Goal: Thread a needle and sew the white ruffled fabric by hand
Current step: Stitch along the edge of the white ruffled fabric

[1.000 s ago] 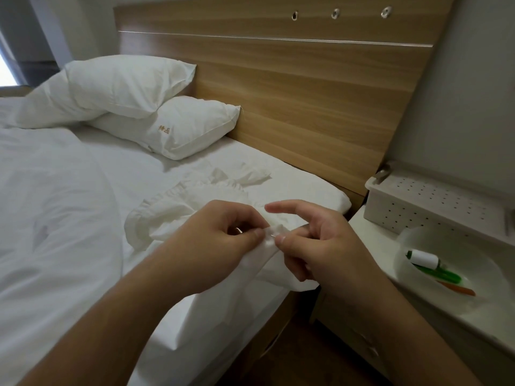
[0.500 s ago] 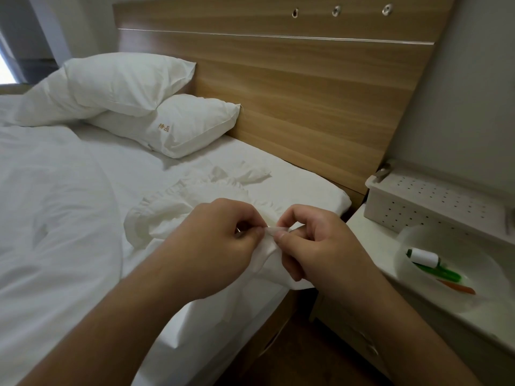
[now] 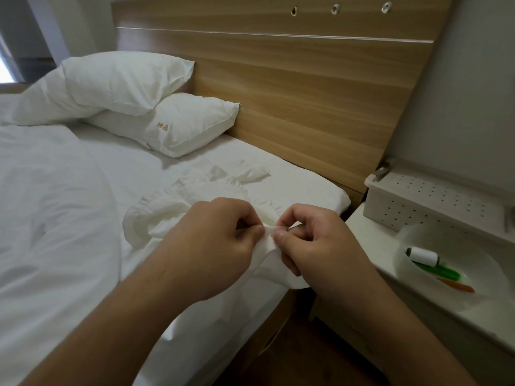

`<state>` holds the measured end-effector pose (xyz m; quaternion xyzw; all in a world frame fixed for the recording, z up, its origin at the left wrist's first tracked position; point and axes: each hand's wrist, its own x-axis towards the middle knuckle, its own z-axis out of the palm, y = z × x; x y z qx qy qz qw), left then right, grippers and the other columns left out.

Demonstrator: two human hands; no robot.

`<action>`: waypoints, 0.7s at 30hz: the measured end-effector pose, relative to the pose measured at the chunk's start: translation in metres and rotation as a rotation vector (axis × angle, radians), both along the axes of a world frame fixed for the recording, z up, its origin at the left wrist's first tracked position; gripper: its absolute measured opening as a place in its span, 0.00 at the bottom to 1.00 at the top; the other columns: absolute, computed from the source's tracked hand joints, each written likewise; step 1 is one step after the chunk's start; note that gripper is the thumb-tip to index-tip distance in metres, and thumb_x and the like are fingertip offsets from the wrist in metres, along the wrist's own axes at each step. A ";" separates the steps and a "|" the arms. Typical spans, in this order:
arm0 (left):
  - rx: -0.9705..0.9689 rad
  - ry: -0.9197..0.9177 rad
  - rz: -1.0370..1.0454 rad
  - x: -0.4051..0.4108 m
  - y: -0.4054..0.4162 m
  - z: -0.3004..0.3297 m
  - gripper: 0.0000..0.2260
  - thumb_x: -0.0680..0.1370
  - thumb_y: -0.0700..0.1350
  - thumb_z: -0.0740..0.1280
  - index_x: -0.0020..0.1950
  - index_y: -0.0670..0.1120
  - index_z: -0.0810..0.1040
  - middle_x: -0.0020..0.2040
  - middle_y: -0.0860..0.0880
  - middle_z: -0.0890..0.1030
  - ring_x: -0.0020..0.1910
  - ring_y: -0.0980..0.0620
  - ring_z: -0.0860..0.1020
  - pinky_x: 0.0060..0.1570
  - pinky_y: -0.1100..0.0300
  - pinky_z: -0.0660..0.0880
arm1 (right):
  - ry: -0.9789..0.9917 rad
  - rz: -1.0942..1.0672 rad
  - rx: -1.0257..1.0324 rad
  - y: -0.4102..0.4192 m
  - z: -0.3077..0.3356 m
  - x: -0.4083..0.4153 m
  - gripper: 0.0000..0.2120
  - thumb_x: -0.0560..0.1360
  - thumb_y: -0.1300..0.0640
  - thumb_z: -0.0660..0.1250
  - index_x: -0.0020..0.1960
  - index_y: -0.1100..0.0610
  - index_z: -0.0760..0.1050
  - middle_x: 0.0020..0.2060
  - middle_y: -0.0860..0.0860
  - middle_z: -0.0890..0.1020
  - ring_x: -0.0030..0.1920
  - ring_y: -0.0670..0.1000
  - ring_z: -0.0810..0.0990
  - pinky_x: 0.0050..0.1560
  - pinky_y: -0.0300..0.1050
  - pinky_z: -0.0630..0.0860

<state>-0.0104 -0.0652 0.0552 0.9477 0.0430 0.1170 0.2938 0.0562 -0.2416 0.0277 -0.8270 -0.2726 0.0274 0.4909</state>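
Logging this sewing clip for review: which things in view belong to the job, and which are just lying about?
In use:
left hand and right hand, both pinching the white ruffled fabric
needle, barely visible between the fingertips

Lying about:
two pillows
perforated box
bowl with white spool, green and orange items

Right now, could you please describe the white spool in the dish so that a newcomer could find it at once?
Start at the bedside cabinet right of the bed, then the round translucent dish on it. The white spool lies at the dish's left, the only white cylinder, beside a green tool and an orange one.
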 end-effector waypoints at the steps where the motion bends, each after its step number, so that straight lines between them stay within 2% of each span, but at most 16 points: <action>1: 0.009 0.002 0.002 0.000 -0.001 0.001 0.06 0.83 0.51 0.69 0.47 0.57 0.83 0.40 0.60 0.82 0.41 0.60 0.80 0.37 0.70 0.69 | -0.002 -0.008 0.004 0.000 -0.001 0.000 0.07 0.80 0.57 0.68 0.43 0.51 0.78 0.29 0.58 0.80 0.33 0.59 0.79 0.37 0.55 0.79; 5: 0.032 0.011 -0.008 -0.002 -0.003 0.003 0.06 0.84 0.51 0.68 0.49 0.57 0.84 0.41 0.60 0.83 0.42 0.59 0.81 0.40 0.67 0.73 | -0.010 -0.029 -0.005 0.001 -0.003 0.001 0.06 0.79 0.57 0.69 0.43 0.51 0.78 0.28 0.56 0.80 0.31 0.54 0.78 0.33 0.43 0.76; 9: 0.048 -0.007 -0.023 -0.002 -0.003 0.001 0.06 0.83 0.51 0.69 0.48 0.57 0.84 0.40 0.60 0.84 0.41 0.58 0.82 0.42 0.63 0.78 | -0.012 -0.038 -0.023 0.002 -0.004 -0.001 0.06 0.79 0.57 0.69 0.43 0.52 0.77 0.27 0.55 0.79 0.27 0.48 0.75 0.30 0.38 0.72; 13: 0.050 -0.019 -0.051 -0.001 -0.002 -0.001 0.06 0.83 0.49 0.70 0.50 0.56 0.86 0.41 0.60 0.84 0.42 0.59 0.82 0.43 0.63 0.79 | -0.032 -0.054 -0.045 0.004 -0.006 -0.003 0.07 0.79 0.56 0.70 0.42 0.51 0.76 0.28 0.53 0.79 0.29 0.49 0.78 0.29 0.38 0.75; 15: 0.051 -0.015 -0.066 -0.001 -0.002 -0.003 0.06 0.83 0.49 0.69 0.50 0.56 0.86 0.41 0.60 0.84 0.42 0.59 0.82 0.44 0.63 0.79 | -0.030 -0.049 -0.039 0.005 -0.006 -0.005 0.07 0.80 0.56 0.69 0.43 0.50 0.76 0.28 0.52 0.79 0.28 0.46 0.77 0.30 0.36 0.74; 17: 0.031 -0.030 -0.062 0.000 0.000 -0.004 0.06 0.83 0.49 0.69 0.49 0.56 0.86 0.39 0.59 0.84 0.41 0.59 0.82 0.43 0.63 0.79 | -0.026 -0.045 -0.025 0.005 -0.006 -0.005 0.07 0.80 0.56 0.69 0.43 0.50 0.76 0.27 0.52 0.78 0.28 0.45 0.76 0.30 0.38 0.75; 21: -0.020 -0.062 -0.071 0.001 0.004 -0.005 0.07 0.82 0.50 0.69 0.45 0.56 0.85 0.37 0.59 0.83 0.42 0.60 0.81 0.40 0.64 0.78 | 0.055 -0.012 0.010 0.003 -0.002 -0.002 0.05 0.81 0.53 0.68 0.46 0.49 0.79 0.30 0.56 0.80 0.31 0.52 0.79 0.35 0.51 0.79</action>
